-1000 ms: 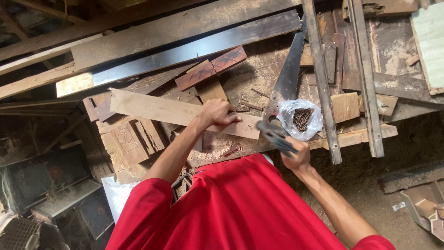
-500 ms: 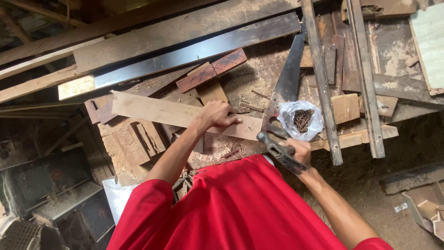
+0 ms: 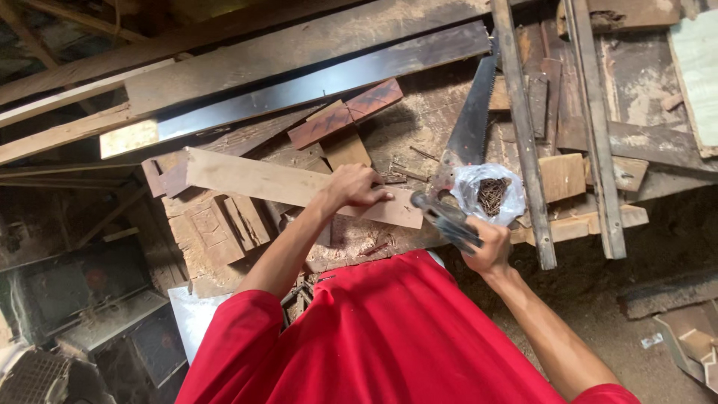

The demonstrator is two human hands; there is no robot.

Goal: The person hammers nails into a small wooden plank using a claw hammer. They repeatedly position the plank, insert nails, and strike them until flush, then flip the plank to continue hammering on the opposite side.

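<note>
Pressing L hand on plank; R hand grips saw.

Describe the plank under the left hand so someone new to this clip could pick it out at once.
Start at the cluttered wooden workbench. The plank lies slanting across its near middle, the left hand pressing its right end, beside the handsaw gripped by the right hand. It is pale and clean, unlike the dark, weathered boards around it.
</note>
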